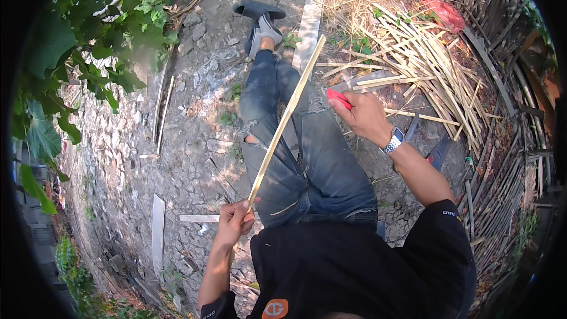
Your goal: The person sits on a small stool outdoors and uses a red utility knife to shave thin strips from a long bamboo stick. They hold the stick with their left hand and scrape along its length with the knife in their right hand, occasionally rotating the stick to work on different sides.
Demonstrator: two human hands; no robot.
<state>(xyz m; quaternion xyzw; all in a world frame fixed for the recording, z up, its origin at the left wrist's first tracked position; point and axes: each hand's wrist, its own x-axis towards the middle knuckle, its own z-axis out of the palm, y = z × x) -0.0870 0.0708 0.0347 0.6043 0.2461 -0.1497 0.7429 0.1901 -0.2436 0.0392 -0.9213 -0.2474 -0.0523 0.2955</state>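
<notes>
Two hands are well apart, and each one grips a thing. Left hand (pixel 235 218) has its fingers closed on one end of a long, thin strip (pixel 282 123). The strip is pale yellow and a bit bent. It slants up and away over the person's legs (pixel 333 162), in torn blue pants. It is hard to tell if the strip touches them. Right hand (pixel 365 117) is closed around a small red tool (pixel 339 98). The tool is to the right of the strip and does not touch it. A shiny watch (pixel 394 139) is on the right wrist.

A big, messy pile (pixel 434 74) of pale sticks lies on the ground (pixel 201 124), toward its far right corner. A red bag (pixel 444 14) sits just past the pile. Green leaves (pixel 50 44) hang over the far left corner.
</notes>
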